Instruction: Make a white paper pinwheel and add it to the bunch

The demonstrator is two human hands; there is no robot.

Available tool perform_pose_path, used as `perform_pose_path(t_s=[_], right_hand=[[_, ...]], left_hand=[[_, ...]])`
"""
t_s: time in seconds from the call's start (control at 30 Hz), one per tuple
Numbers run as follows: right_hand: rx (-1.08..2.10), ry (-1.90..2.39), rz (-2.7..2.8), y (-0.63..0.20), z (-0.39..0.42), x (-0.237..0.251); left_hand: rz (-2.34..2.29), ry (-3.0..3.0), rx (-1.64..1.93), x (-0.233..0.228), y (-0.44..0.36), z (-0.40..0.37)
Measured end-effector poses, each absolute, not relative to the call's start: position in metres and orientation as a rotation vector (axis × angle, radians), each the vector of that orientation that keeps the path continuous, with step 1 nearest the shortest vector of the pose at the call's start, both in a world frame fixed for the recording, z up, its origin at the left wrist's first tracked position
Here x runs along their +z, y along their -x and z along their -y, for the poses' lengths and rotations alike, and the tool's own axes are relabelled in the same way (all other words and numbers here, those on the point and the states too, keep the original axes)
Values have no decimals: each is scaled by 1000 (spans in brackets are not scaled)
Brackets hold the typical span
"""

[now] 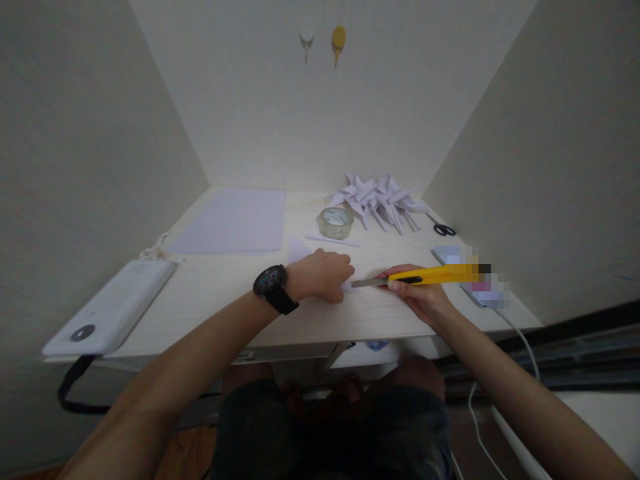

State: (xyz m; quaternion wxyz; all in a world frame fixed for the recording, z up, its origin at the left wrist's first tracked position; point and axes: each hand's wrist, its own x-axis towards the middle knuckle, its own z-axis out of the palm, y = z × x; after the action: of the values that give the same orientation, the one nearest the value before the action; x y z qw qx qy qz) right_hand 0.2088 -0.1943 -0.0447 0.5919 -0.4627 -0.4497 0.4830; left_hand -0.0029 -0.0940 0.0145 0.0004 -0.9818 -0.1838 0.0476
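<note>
In my right hand (420, 293) is a yellow utility knife (430, 274), its blade out and pointing left. The blade tip lies at a small piece of white paper (300, 249), beside my left hand (323, 275). That hand, with a black watch (270, 280) on the wrist, presses on the paper with its fingers curled in. Most of the paper is hidden under it; a corner shows behind the hand and a bit at the fingertips. A thin rolled paper stick (333, 241) lies just beyond, in front of a roll of clear tape (335, 223).
Several paper pinwheels (377, 199) are heaped at the back right, near black-handled scissors (444, 229). A phone (467, 277) with a cable lies at the right edge. Large white sheets (235, 221) are at the back left, a white boxy device (113, 307) at the left.
</note>
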Motion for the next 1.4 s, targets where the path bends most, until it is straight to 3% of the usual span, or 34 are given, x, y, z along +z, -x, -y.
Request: perform_pose_path(t_s=[0.4, 0.9, 1.4], right_hand=[[1120, 1075, 1036, -209, 196, -46], [1107, 1082, 1095, -208, 198, -44], [839, 1175, 1313, -212, 203, -52]], left_hand=[[472, 3202, -151, 4, 6, 87], [416, 3365, -210, 0, 16, 82], [412, 3369, -254, 1, 17, 84]])
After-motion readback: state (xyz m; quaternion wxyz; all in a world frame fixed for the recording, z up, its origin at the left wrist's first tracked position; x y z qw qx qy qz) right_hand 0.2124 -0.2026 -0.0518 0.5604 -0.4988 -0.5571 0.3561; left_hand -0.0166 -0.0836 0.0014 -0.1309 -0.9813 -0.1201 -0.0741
